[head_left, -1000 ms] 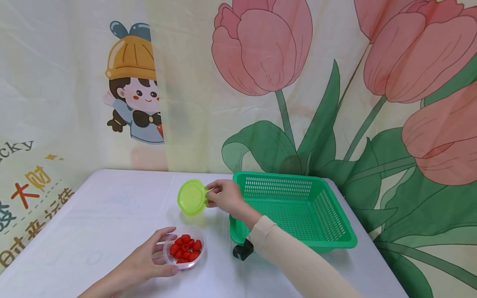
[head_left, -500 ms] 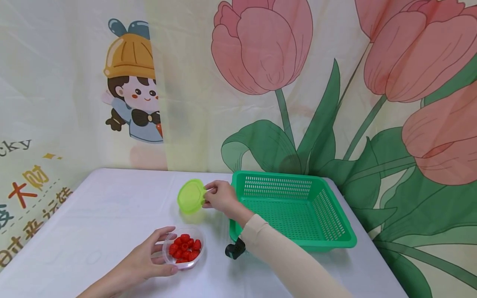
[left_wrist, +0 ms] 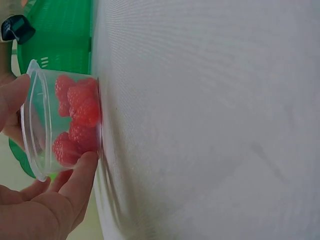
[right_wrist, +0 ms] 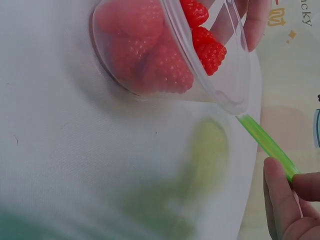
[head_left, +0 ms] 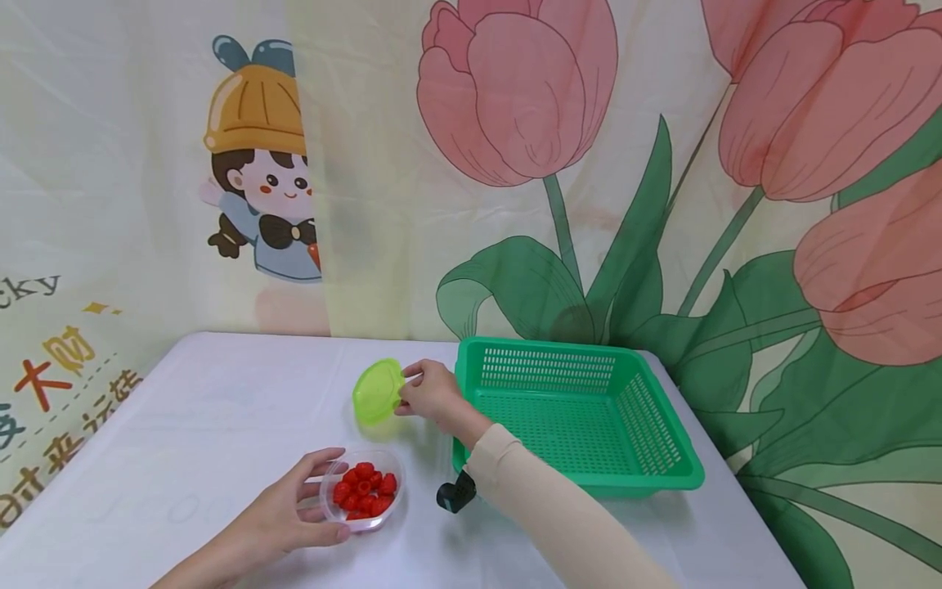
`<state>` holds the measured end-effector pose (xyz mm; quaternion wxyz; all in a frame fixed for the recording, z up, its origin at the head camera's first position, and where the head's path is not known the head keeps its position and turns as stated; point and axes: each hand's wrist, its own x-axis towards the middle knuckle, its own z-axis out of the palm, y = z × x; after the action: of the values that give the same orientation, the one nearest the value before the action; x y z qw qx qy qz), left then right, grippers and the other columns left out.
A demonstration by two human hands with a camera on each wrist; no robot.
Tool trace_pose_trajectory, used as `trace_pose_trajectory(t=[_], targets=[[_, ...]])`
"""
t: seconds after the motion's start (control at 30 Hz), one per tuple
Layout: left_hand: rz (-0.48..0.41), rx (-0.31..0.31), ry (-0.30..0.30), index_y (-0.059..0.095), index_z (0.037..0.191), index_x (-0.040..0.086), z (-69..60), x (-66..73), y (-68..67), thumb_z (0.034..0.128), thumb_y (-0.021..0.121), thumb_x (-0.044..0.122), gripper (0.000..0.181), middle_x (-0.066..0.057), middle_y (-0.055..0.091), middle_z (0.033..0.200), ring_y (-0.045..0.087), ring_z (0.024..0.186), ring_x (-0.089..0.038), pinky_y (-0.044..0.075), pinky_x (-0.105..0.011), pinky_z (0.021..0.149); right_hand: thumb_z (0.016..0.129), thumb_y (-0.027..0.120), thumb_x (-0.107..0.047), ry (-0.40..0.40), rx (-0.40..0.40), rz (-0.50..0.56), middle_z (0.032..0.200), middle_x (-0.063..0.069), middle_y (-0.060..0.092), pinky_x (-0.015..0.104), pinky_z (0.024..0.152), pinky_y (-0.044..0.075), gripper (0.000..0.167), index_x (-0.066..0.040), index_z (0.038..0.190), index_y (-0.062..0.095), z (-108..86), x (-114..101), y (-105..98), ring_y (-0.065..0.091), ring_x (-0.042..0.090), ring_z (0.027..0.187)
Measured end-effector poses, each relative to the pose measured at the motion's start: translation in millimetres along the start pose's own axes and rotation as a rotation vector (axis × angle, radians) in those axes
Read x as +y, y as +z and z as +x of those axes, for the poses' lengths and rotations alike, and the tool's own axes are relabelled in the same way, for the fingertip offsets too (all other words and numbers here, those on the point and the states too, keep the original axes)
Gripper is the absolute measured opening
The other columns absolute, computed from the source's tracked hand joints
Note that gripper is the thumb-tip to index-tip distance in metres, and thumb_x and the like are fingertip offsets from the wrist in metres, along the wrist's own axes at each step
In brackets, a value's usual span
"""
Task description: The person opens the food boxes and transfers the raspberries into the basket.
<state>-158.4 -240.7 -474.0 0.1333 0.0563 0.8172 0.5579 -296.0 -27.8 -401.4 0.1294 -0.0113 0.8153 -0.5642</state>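
Observation:
A clear plastic container (head_left: 362,523) of red raspberries (head_left: 365,491) stands uncovered on the white table. My left hand (head_left: 287,507) holds it from the left, thumb on the near side and fingers round the far side. In the left wrist view a fingertip touches the container wall low down, close to the raspberries (left_wrist: 80,115). Behind the container, my right hand (head_left: 434,397) pinches the edge of a light green lid (head_left: 378,393) between thumb and fingers. The lid is tilted and held above the table. In the right wrist view the lid (right_wrist: 267,145) appears nearly edge-on.
A green slotted plastic basket (head_left: 567,483) sits on the right of the table (head_left: 184,425), behind my right forearm. A small black device (head_left: 456,492) is at my right wrist. Behind the table hangs a cloth (head_left: 368,164) printed with tulips and a cartoon figure.
The lid in my right hand has tilted further and looks narrower. My right wrist and forearm have shifted slightly left. My left hand and the container have stayed almost still.

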Motion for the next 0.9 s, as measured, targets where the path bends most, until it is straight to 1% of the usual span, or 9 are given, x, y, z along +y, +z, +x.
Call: trace_pose_trajectory(t=[0.13, 0.37, 0.57, 0.63, 0.7, 0.77, 0.9], targets=[[-0.005, 0.000, -0.006, 0.032, 0.162, 0.012, 0.0, -0.6, 0.6, 0.0821, 0.093, 0.017, 0.101, -0.024, 0.043, 0.159, 0.054, 0.138, -0.044, 0.062, -0.037, 0.095, 0.103, 0.068, -0.003, 0.008, -0.026, -0.018, 0.099, 0.008, 0.064, 0.027, 0.073, 0.064, 0.027, -0.005, 0.129, 0.064, 1.0, 1.7, 1.0, 0.076, 0.023, 0.081], [-0.015, -0.004, 0.014, 0.031, 0.163, 0.012, -0.9, -3.1, -0.1, 0.0820, 0.093, 0.015, 0.102, -0.025, 0.042, 0.160, 0.056, 0.137, -0.044, 0.063, -0.038, 0.094, 0.103, 0.068, -0.001, 0.014, -0.061, -0.027, 0.099, 0.009, 0.064, 0.030, 0.075, 0.065, 0.027, -0.003, 0.129, 0.063, 1.9, 3.5, 3.2, 0.078, 0.028, 0.083], [-0.017, -0.009, 0.061, 0.032, 0.162, 0.009, -0.4, -3.6, -1.1, 0.0810, 0.094, 0.015, 0.102, -0.025, 0.044, 0.158, 0.055, 0.138, -0.045, 0.061, -0.035, 0.097, 0.103, 0.068, -0.003, 0.046, -0.076, -0.068, 0.098, 0.009, 0.063, 0.030, 0.078, 0.065, 0.027, -0.004, 0.130, 0.062, 1.7, 2.4, 6.1, 0.077, 0.025, 0.081], [-0.019, -0.007, 0.060, 0.033, 0.161, 0.008, -0.3, -2.7, -0.9, 0.0806, 0.094, 0.015, 0.102, -0.024, 0.045, 0.158, 0.054, 0.138, -0.045, 0.061, -0.035, 0.097, 0.103, 0.068, -0.003, 0.050, -0.078, -0.086, 0.100, 0.009, 0.064, 0.030, 0.079, 0.065, 0.030, -0.004, 0.132, 0.063, 1.9, 2.4, 6.4, 0.076, 0.024, 0.081], [-0.021, -0.005, 0.048, 0.033, 0.161, 0.009, -0.4, -1.3, -0.7, 0.0802, 0.095, 0.016, 0.102, -0.024, 0.045, 0.158, 0.054, 0.139, -0.045, 0.061, -0.036, 0.097, 0.102, 0.068, -0.003, 0.048, -0.078, -0.102, 0.103, 0.009, 0.065, 0.030, 0.080, 0.065, 0.033, -0.003, 0.135, 0.063, 2.6, 3.0, 6.1, 0.075, 0.023, 0.084], [-0.014, -0.005, 0.038, 0.033, 0.161, 0.008, -0.6, 0.1, -0.7, 0.0799, 0.095, 0.017, 0.103, -0.024, 0.045, 0.158, 0.053, 0.139, -0.045, 0.061, -0.036, 0.097, 0.102, 0.069, -0.005, 0.039, -0.077, -0.141, 0.107, 0.009, 0.067, 0.032, 0.084, 0.065, 0.038, -0.003, 0.139, 0.062, 2.9, 4.1, 5.7, 0.073, 0.022, 0.086], [0.002, 0.002, 0.018, 0.032, 0.161, 0.008, -0.4, 1.9, -0.8, 0.0798, 0.096, 0.019, 0.104, -0.024, 0.046, 0.158, 0.053, 0.139, -0.045, 0.061, -0.037, 0.097, 0.101, 0.073, -0.013, 0.015, -0.063, -0.256, 0.126, 0.012, 0.068, 0.040, 0.096, 0.062, 0.048, -0.005, 0.147, 0.060, 1.5, 5.0, 4.4, 0.067, 0.023, 0.099]])
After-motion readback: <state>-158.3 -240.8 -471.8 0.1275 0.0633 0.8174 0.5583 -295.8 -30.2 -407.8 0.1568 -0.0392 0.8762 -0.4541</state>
